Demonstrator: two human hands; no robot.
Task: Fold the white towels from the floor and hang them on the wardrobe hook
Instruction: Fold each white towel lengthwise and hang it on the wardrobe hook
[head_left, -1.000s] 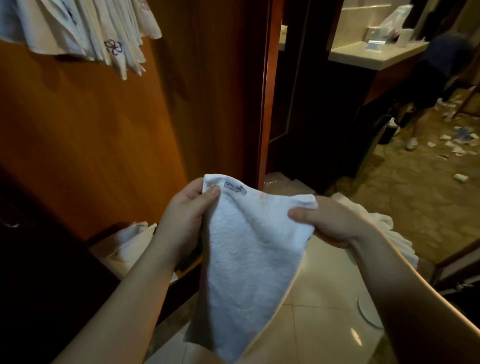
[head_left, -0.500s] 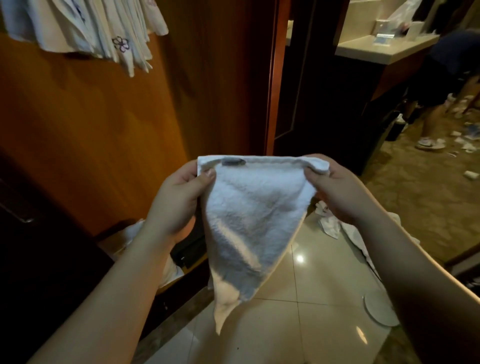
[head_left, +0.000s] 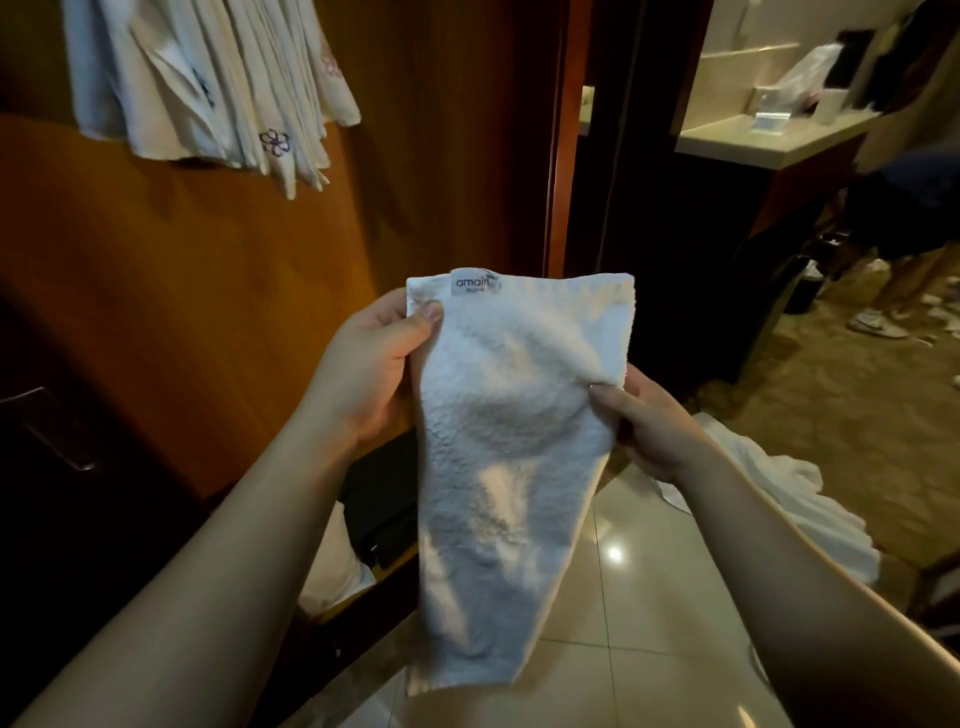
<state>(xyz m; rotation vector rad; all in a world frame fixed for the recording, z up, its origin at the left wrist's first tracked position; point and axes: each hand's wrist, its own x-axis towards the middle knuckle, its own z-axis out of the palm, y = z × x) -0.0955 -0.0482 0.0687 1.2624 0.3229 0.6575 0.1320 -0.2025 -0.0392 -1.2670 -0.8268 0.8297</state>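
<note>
I hold a small white towel (head_left: 511, 467) upright in front of me, its label at the top edge. My left hand (head_left: 371, 364) pinches the top left corner by the label. My right hand (head_left: 654, 426) pinches the right edge, lower than the top right corner. The towel hangs down as a long strip. Several folded white towels (head_left: 208, 78) hang high on the wooden wardrobe panel (head_left: 208, 291) at the upper left; the hook itself is hidden. More white towels (head_left: 769, 499) lie in a heap on the floor behind my right forearm.
A dark open compartment (head_left: 384, 509) with white cloth (head_left: 332, 571) sits low on the left. Glossy tiled floor (head_left: 623, 623) lies below. A counter (head_left: 769, 135) stands at the back right, and another person's legs (head_left: 893, 291) are on the patterned carpet amid scraps.
My right hand has slid down from the top right corner to the right edge. The towel has turned from a triangle hanging by its top edge into a longer strip, held closer to me.
</note>
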